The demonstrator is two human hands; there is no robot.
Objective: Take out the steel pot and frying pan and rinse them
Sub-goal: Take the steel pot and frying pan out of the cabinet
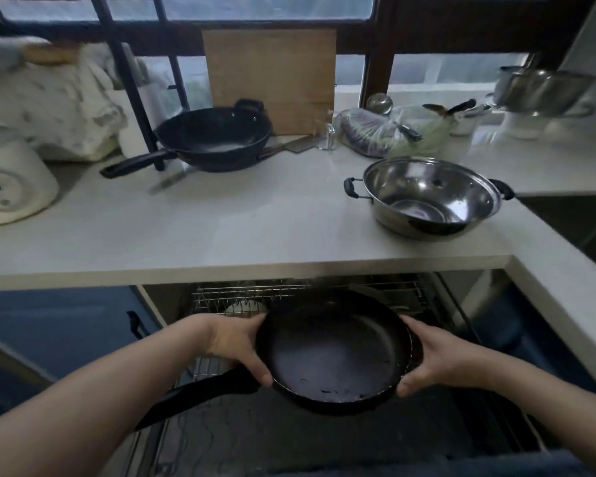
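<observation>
Left hand (236,346) clamped on the near-left rim of the frying pan (334,352), thumb hooked over the edge just above the root of the handle (193,399); right hand (430,359) gripping the opposite rim, thumb inside, fingers underneath. Pan held level between the two, above the pulled-out wire rack (289,294) and below the front edge of the countertop (221,232). Long axis running from the bowl down and to the left, handle trailing out past the left wrist (unheld, so all the weight on the rim grips). Up and to the right of the pan, the steel pot (427,197) already resting on the countertop, upright and empty, near the corner. Further back and left of the pan, a black wok (214,137) against a cutting board (272,80) propped at the window. No sink visible. Probable step: lifting the pan clear of the rack. Coming move apparently up and forward over the counter edge, toward the pot's side, right hand the nearer; trailing handle likely to catch the cabinet frame unless swung clear.
</observation>
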